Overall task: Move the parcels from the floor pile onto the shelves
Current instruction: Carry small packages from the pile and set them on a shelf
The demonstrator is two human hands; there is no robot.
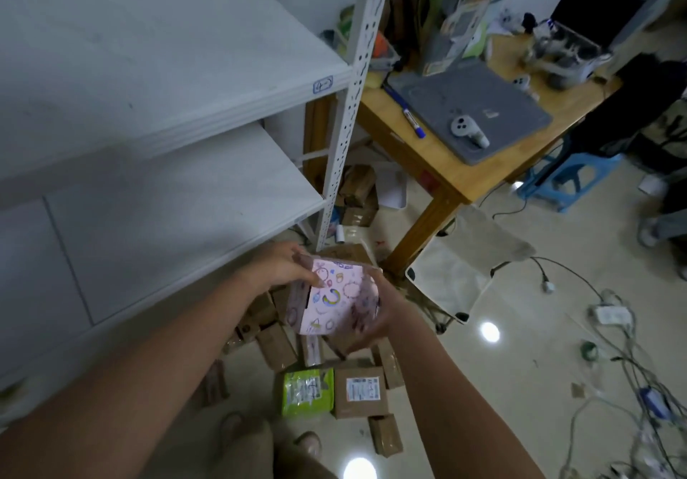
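Now pink parcel (334, 298) between both hands' fingers (308, 274)

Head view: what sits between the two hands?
The pink patterned parcel, held by the left hand at its upper left corner and the right hand on its right side; nothing else, head view.

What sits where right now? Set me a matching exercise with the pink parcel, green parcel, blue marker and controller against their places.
Things:
1. pink parcel
2. green parcel
3. blue marker
4. controller

Places:
A. on the floor, beside a brown box
B. on the grey mat
C. held between the left hand and right hand
D. on the wooden table, along the mat's edge

Pairs: 1-C, 2-A, 3-D, 4-B
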